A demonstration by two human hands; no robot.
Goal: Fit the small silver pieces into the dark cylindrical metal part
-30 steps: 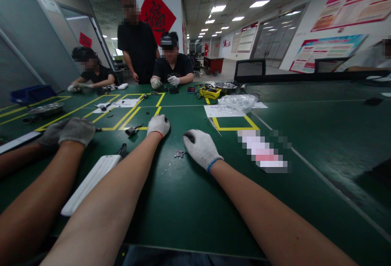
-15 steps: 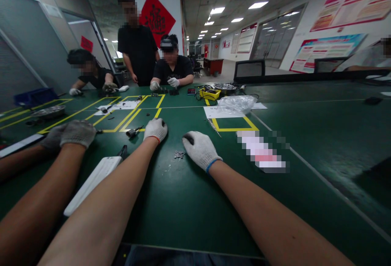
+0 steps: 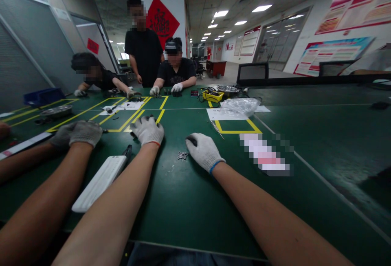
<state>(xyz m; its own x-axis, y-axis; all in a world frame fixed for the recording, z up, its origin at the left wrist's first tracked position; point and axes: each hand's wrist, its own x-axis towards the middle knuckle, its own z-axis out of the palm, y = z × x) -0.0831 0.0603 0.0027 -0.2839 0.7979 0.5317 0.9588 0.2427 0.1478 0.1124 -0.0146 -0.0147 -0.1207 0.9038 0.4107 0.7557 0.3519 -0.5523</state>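
Observation:
My left hand (image 3: 148, 130), in a white knitted glove with an orange cuff, reaches over the green table with its fingers apart. Under its fingertips a dark metal cylindrical part (image 3: 133, 135) is mostly hidden. My right hand (image 3: 202, 150), gloved in white with a blue cuff, rests on the table with thumb and fingers curled together. Whatever those fingers hold, if anything, is out of sight. Just left of them lies a cluster of several small metal nuts or rings (image 3: 182, 155).
A co-worker's grey gloved hands (image 3: 84, 133) are close on my left, behind a white plastic case (image 3: 99, 184). Beyond lie white paper (image 3: 218, 114), a clear plastic bag (image 3: 241, 106), tweezers (image 3: 217, 130) and a yellow tray (image 3: 213, 96). Other people are across the table.
My left hand has shifted left over the metal part, and its fingers have spread from a closed grip. My right hand stays beside the nuts. The view has shifted slightly.

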